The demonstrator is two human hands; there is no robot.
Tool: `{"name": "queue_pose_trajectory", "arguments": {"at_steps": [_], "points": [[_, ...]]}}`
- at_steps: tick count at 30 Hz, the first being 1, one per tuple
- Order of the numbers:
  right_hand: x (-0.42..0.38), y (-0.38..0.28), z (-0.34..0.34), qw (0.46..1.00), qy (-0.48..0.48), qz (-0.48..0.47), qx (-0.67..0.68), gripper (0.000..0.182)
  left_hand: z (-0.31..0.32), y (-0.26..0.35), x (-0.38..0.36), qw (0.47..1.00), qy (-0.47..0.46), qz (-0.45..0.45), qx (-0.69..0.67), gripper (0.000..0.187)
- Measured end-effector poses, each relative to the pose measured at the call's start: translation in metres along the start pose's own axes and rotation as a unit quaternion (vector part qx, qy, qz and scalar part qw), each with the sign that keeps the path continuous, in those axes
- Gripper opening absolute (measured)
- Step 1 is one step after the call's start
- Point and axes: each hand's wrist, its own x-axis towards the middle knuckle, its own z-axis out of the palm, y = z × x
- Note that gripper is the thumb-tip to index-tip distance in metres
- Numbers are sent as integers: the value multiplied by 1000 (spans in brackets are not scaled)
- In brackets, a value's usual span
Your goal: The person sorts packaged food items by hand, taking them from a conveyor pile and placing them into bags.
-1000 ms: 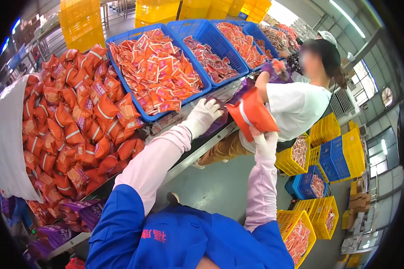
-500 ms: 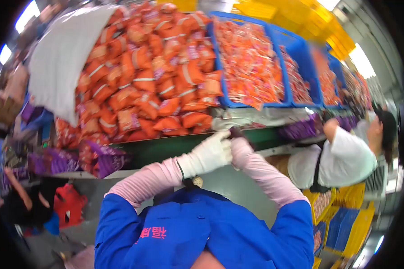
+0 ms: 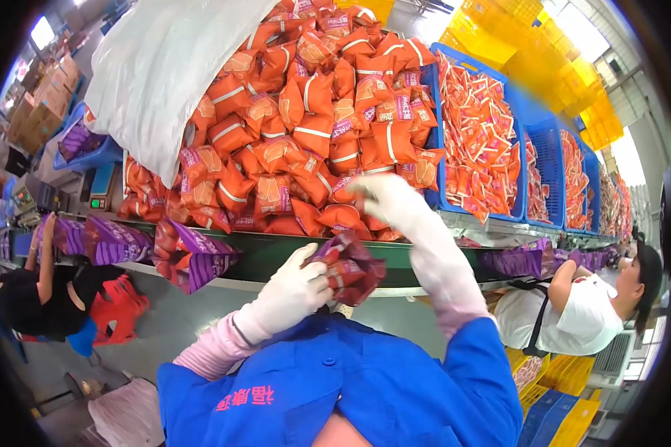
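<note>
My left hand (image 3: 294, 287), in a white glove, grips an open purple bag (image 3: 353, 270) by its left side. Red packets show inside the bag's mouth. My right hand (image 3: 397, 200), also gloved, is raised over the near right edge of a big pile of orange packets (image 3: 313, 130). Its fingers are curled and blurred against the pile, so whether they hold a packet is unclear. Below the pile runs a green belt (image 3: 276, 257), with a filled purple bag (image 3: 194, 255) standing on it to the left of my hands.
Blue crates (image 3: 438, 134) of small orange sachets line the right side. A white sheet (image 3: 164, 71) covers the pile's left part. A co-worker in white (image 3: 574, 313) is at the right, another in black (image 3: 37, 302) at the left. Yellow crates (image 3: 492, 30) stand behind.
My hands, close together before, are now apart. My right hand has moved up to the pile, and the purple bag in my left hand is now in plain view. The camera view has shifted.
</note>
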Motion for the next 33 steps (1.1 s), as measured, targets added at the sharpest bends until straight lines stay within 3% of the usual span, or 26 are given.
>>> {"name": "queue_pose_trajectory", "arguments": {"at_steps": [1,3,5,6,8,9,10,13,15,16,17,18,19,21,22,25,26,27,28,30,31,32,33], "points": [[36,33,18,984,28,-24,-174,56,-3,-5,-8,999,-40,-8,10,9],[89,90,83,944,37,44,-325,69,-7,-10,-18,996,-79,-14,23,10],[104,101,119,954,-72,175,-231,65,-16,-13,-23,995,-83,-61,17,16],[108,104,123,960,-34,166,-223,56,-21,-15,-21,995,-87,-52,19,16],[87,97,108,966,-5,147,-213,50,-30,-13,-11,993,-3,-111,-39,25],[69,92,101,971,73,151,-169,51,-33,-14,-3,996,5,-88,-14,37],[46,94,92,966,157,161,-131,52,-33,-12,8,996,8,-82,-21,36],[-51,105,60,958,222,135,119,58,-27,-2,55,998,-7,-10,-62,36],[-125,101,48,912,233,109,320,56,-17,15,99,994,-8,63,-87,36],[-162,106,51,869,299,56,391,53,-12,27,120,990,-10,96,-98,36],[-202,104,44,835,337,77,428,55,-5,39,143,986,-17,122,-111,34],[-244,115,41,849,335,133,387,58,4,52,166,980,-14,163,-114,35],[-282,78,18,799,382,175,430,61,16,65,190,971,-20,205,-123,37],[-349,89,25,777,435,167,423,65,49,96,237,955,-15,265,-130,43],[-372,96,34,783,490,159,349,66,70,112,260,950,-4,285,-129,48],[-427,93,38,785,517,175,295,65,147,156,343,948,59,306,-61,58],[-435,90,38,751,563,169,301,65,178,166,370,949,79,299,-54,58],[-441,91,33,716,606,162,306,65,198,176,393,952,82,295,-20,53],[-443,97,24,723,601,158,303,65,211,180,412,953,86,289,15,49],[-440,109,8,677,642,151,326,77,219,179,433,967,27,251,49,32],[-433,117,-6,681,642,77,344,77,223,171,435,956,-43,276,91,19],[-415,119,-22,650,649,64,389,73,229,166,427,957,-47,272,92,19],[-402,137,-35,700,615,91,352,69,234,161,413,957,-10,284,55,15]]}}
